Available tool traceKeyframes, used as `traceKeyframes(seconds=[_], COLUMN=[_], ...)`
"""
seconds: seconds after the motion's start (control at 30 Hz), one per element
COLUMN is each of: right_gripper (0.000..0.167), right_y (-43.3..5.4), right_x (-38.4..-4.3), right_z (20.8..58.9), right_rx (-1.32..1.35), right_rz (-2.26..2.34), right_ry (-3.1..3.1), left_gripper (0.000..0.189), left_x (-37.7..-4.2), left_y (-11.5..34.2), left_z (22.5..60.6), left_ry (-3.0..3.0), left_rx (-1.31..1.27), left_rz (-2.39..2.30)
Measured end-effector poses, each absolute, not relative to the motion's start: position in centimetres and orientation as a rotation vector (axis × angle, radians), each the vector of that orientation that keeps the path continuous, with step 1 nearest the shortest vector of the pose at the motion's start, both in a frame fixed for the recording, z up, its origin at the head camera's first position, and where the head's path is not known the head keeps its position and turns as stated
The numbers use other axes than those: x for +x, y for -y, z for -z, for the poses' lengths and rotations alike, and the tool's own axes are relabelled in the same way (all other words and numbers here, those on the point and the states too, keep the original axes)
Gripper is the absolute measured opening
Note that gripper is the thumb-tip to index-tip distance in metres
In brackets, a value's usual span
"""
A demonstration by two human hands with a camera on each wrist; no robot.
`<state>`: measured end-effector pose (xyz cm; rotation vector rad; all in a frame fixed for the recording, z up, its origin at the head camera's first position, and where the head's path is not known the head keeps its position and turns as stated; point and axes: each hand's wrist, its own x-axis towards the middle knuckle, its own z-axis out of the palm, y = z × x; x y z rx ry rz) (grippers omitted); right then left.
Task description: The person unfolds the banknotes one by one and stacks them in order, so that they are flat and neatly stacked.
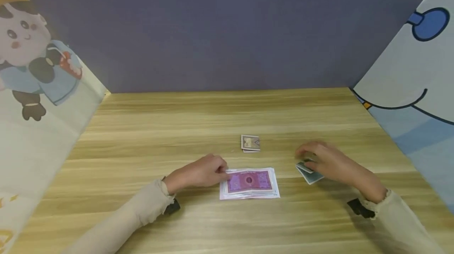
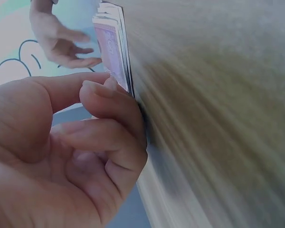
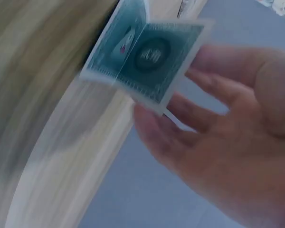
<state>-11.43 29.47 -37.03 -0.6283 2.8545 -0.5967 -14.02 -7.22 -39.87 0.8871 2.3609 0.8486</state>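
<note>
In the head view, a stack of purple banknotes (image 1: 249, 181) lies flat in front of me, a faint crease across its middle. My left hand (image 1: 203, 171) pinches the stack's left end between thumb and fingers; the left wrist view shows the layered edges of the banknotes (image 2: 111, 47) beyond the fingertips. To the right, my right hand (image 1: 331, 163) holds a green banknote (image 1: 310, 174) folded in two. One half of the green banknote (image 3: 152, 54) is raised, its edge between the thumb and fingers of the right hand (image 3: 213, 123).
A small folded brown banknote (image 1: 250, 143) lies behind the purple stack. The wood-grained table (image 1: 159, 127) ends at a dark back wall (image 1: 227, 29). Cartoon-printed panels (image 1: 39, 60) stand on both sides.
</note>
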Motion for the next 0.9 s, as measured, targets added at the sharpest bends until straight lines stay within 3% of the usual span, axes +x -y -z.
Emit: traceKeyframes(seconds=[0.23,0.43,0.9], right_gripper=[0.048,0.027,0.015], right_y=[-30.0,-30.2,-29.5], right_x=[-11.3,-11.2,-11.6], right_z=[38.0,38.3,36.9], right_rx=[-0.648,-0.551,-0.723], right_rz=[0.536,0.522,0.838], right_ry=[-2.758,-2.757,-2.510], left_gripper=[0.039,0.035,0.031], left_x=[-13.7,-13.7,-13.5], left_y=[8.2,8.4,7.3], left_z=[39.5,39.8,39.8], left_ry=[-2.367,-2.395,-2.400], left_rx=[0.874,0.889,0.903], left_rz=[-0.890,-0.918,-0.977])
